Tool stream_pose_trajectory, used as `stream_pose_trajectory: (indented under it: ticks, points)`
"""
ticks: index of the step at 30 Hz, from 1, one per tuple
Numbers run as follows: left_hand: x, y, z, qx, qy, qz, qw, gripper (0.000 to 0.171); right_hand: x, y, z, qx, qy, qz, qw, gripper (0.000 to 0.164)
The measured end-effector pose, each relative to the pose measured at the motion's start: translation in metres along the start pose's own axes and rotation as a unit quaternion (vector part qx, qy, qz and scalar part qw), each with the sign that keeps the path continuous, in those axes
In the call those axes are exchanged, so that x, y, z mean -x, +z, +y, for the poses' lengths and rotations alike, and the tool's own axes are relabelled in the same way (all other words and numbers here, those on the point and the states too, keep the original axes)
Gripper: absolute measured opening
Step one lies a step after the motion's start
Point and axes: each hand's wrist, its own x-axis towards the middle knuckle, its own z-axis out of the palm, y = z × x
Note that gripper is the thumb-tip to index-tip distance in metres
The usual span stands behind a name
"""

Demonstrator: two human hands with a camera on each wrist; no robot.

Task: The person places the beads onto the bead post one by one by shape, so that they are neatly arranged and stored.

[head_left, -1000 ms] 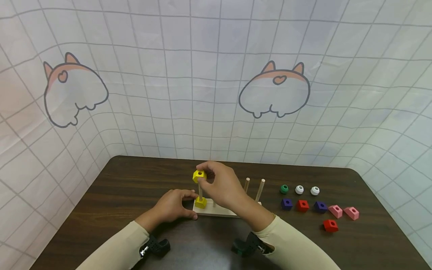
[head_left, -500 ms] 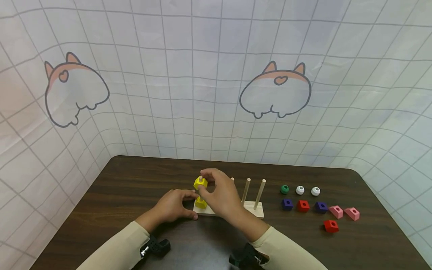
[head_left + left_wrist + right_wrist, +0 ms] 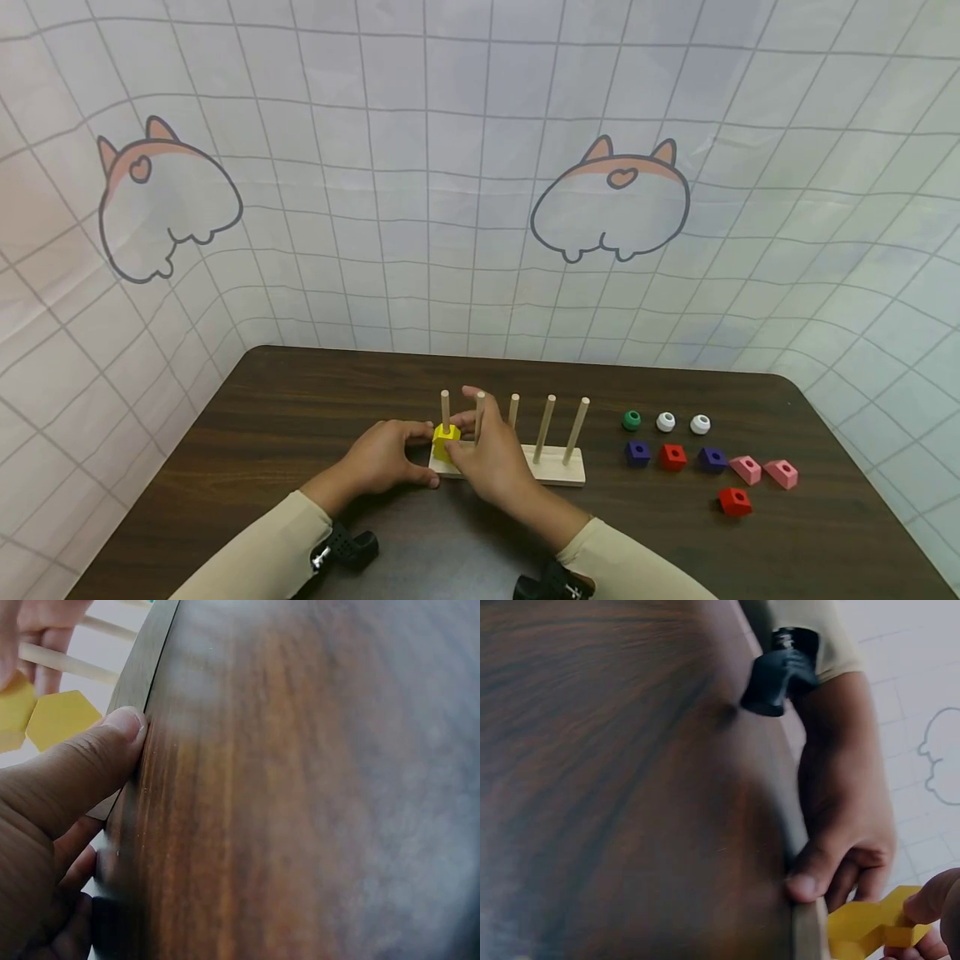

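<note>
Two yellow hexagonal blocks (image 3: 446, 442) are stacked on the leftmost peg of a pale wooden peg board (image 3: 557, 471); the peg's top sticks out above them. My left hand (image 3: 378, 458) grips the board's left end, its thumb (image 3: 124, 731) along the front edge. With my right hand (image 3: 491, 462) I pinch the upper yellow block (image 3: 901, 906); the thumb (image 3: 934, 894) presses on it and fingertips show on its other side. The lower yellow block (image 3: 64, 720) is down at the base. My right hand partly covers the second peg and the board's middle.
Bare pegs (image 3: 576, 429) stand on the board's right part. Right of it, a green bead (image 3: 632, 420) and two white beads (image 3: 665, 422) lie in a row. Purple blocks (image 3: 637, 454), red blocks (image 3: 672, 457) and pink blocks (image 3: 746, 469) lie nearer. A patterned curtain (image 3: 480, 208) surrounds the table.
My right hand has moved down with the upper yellow block, from the peg's top down onto the lower block. The left hand stays at the board's end.
</note>
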Motion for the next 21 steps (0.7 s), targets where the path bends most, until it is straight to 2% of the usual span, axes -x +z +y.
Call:
stream_pose_trajectory:
  ticks: [11, 21]
  points:
    - [0.0, 0.0, -0.001, -0.001, -0.002, 0.001, 1.0, 0.073, 0.004, 0.002, 0.008, 0.002, -0.017, -0.011, 1.0, 0.069]
    - [0.0, 0.0, -0.001, -0.008, -0.01, -0.003, 0.9999, 0.076, 0.022, -0.015, 0.019, 0.024, -0.031, -0.095, 0.995, 0.074]
